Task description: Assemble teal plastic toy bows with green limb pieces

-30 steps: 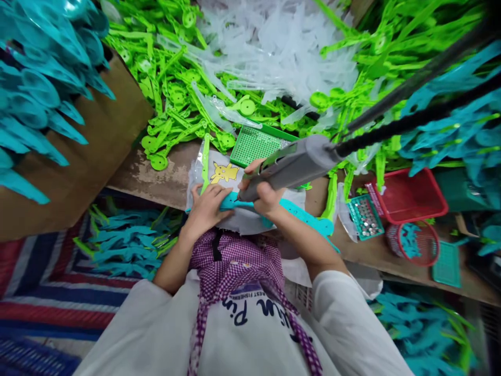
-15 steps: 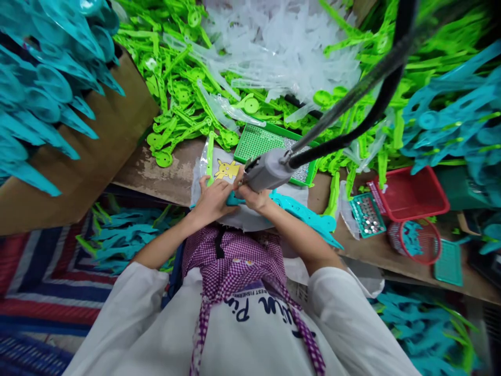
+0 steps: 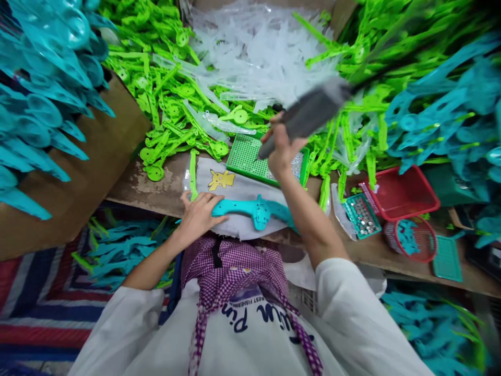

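1. I am seeing the turquoise part (image 3: 260,210) lying lengthwise across the pale cloth (image 3: 245,230) at the near edge of the workbench (image 3: 156,180), its right end passing behind the right forearm.
2. The left hand (image 3: 200,213) is gripping the part's left end, the fingers resting along the top and the thumb along the lower edge.
3. The right hand (image 3: 282,149) is closing around a grey power driver (image 3: 313,112), holding it aslant and away from the part. The driver is blurring on my feed, but its tip seems to be hanging over the green tray (image 3: 246,155).
4. That tray is standing just beyond the cloth, with tiny metal pieces (image 3: 300,164) lying at its right end.
5. A yellow cartoon figure (image 3: 221,179) is showing on the cloth, and a lime-green strip (image 3: 193,172) is lying beside it, near the left hand.
6. Farther out, I am viewing lime-green parts (image 3: 172,109) heaping up around translucent pieces (image 3: 266,52).
7. At the left, a cardboard box (image 3: 105,146) is holding more turquoise pieces (image 3: 58,99); at the right, a red basin (image 3: 407,193) is sitting beside a teal tray (image 3: 349,213) of metal discs (image 3: 367,219).
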The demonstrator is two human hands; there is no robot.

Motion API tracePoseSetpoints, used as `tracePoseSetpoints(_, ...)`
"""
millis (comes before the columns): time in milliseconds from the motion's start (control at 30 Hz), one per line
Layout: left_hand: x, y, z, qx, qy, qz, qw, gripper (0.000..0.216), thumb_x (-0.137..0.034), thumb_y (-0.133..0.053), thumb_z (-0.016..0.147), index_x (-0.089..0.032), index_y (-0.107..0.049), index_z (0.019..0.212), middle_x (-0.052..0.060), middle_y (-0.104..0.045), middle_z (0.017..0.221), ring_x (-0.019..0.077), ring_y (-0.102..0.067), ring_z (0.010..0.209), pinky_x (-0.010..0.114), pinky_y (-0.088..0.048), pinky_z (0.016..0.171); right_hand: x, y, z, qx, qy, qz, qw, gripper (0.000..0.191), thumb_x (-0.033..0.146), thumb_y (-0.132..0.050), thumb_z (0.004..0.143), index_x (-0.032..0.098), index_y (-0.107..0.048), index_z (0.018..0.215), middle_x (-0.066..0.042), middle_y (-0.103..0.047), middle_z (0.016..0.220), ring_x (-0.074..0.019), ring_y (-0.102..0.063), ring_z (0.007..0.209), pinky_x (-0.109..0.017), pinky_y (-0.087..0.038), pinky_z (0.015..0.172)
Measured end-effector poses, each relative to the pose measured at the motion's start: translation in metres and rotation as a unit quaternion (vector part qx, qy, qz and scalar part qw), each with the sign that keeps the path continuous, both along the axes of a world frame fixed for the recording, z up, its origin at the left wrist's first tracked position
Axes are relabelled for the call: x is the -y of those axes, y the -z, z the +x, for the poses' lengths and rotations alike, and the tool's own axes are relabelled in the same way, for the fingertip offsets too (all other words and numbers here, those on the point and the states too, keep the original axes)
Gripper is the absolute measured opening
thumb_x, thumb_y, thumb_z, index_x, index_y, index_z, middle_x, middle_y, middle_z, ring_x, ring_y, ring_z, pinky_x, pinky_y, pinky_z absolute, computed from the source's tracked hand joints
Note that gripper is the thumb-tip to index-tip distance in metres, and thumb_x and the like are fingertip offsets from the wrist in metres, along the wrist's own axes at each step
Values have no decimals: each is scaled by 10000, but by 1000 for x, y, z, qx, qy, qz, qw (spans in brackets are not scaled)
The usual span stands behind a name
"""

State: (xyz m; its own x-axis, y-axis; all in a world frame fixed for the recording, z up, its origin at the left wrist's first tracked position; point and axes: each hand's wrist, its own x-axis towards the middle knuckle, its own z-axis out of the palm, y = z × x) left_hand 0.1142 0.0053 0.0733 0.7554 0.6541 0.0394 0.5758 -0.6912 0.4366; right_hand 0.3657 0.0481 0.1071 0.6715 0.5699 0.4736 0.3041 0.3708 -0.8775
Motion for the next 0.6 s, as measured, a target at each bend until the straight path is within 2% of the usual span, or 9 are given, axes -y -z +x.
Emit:
tracePoseSetpoints(100,-3,-2,8,-8,51,4,999,487,-358,-760,872,-212,-631,1317,135,-687,1261,325,-611,1168,564,-225,1144,-42,5,30,11,11,-48,999,556,806,-562,777,250,-550,783,43,-491,574,-137,-532,502,-321,-475,528)
tracePoseSetpoints(233,-11,-1,23,-20,99,-23,995,330,-320,-744,869,-208,-693,1175,80,-725,1106,294,-645,1073,501,-331,1076,-74,18,44,24,19,-62,998,591,852,-493,787,267,-505,707,38,-494,556,-151,-548,515,-350,-488,560)
tracePoseSetpoints(433,-16,3,24,-14,100,-24,995,308,-354,-718,881,-213,-700,1155,68,-734,1081,285,-639,1057,478,-340,1058,-87,40,61,32,-1,-95,995,597,885,-487,785,293,-564,798,28,-552,584,-175,-623,639,-355,-505,617)
tracePoseSetpoints(600,-15,4,24,-9,104,-24,994,314,-357,-720,889,-205,-689,1161,61,-734,1085,281,-645,1047,486,-319,1065,-88,45,63,18,-10,-92,996,648,923,-464,757,285,-570,801,33,-538,573,-169,-616,604,-361,-497,592)
